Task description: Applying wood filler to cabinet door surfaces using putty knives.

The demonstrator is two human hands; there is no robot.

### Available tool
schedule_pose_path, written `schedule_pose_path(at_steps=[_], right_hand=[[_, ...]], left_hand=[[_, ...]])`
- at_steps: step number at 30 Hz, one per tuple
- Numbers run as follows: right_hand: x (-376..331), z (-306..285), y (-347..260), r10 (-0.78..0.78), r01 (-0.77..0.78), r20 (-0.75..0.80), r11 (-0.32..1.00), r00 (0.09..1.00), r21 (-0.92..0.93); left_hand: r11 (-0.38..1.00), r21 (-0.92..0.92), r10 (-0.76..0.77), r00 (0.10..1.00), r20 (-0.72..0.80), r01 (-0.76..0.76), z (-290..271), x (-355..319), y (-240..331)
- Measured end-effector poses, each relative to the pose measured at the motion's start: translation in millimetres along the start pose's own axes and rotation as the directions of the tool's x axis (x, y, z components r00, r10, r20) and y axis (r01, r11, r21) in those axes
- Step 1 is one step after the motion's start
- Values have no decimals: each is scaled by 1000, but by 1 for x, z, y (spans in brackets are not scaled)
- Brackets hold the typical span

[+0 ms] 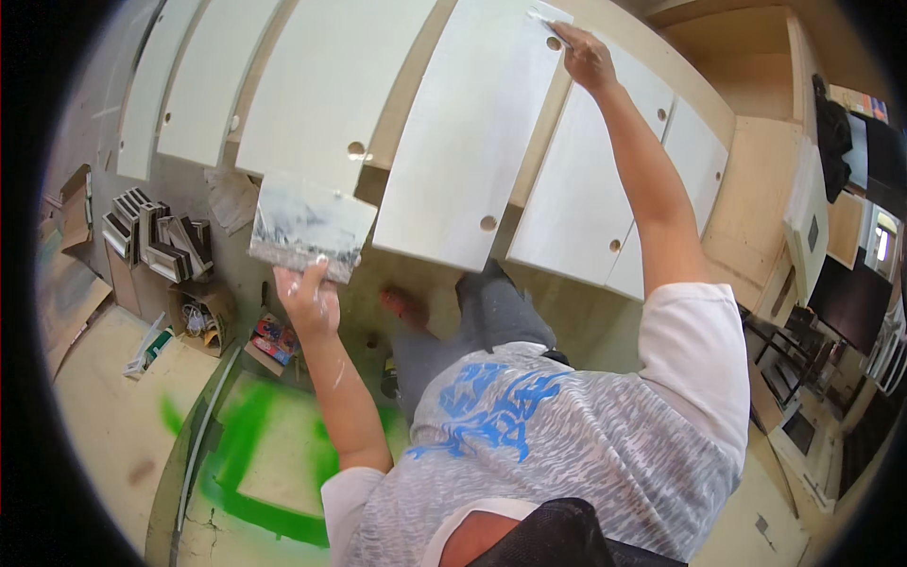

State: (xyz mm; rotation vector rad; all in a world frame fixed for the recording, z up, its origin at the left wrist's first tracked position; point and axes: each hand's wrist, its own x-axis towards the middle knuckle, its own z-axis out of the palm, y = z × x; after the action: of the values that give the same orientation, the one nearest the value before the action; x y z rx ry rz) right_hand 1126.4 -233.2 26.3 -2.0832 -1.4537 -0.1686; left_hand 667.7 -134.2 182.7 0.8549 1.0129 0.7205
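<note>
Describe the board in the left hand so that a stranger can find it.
Start at the row of long white panels. Near their lower edges, the left hand grips a flat board. Dark grey smears on its pale face set it apart from the plain panels.

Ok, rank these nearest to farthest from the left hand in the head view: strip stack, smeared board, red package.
1. Smeared board: in the left hand's grip.
2. Red package: low, just left of the hand.
3. Strip stack: farther left.
</note>
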Motion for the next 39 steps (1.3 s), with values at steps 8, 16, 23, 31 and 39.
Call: schedule_pose_path(at_steps=[8, 16, 23, 31, 39], right_hand=[[9, 75, 61, 159, -99, 264, 969, 951, -228], [41, 36, 67, 606, -424, 403, 782, 686, -456], [88, 84, 78, 643, -472, 499, 766, 581, -437], [98, 88, 113, 299, -109, 548, 930, 782, -351], [82, 99, 112, 185, 173, 687, 892, 703, -418]], left_hand=[[982, -56, -189, 965, -181, 182, 17, -9, -26], [989, -53, -147, 957, -251, 138, 29, -12, -26], [981, -115, -180, 948, -262, 154, 24, -22, -25], [980, -148, -175, 934, -312, 134, 0, -46, -33], [977, -159, -187, 930, -316, 142, -17, -62, -41]])
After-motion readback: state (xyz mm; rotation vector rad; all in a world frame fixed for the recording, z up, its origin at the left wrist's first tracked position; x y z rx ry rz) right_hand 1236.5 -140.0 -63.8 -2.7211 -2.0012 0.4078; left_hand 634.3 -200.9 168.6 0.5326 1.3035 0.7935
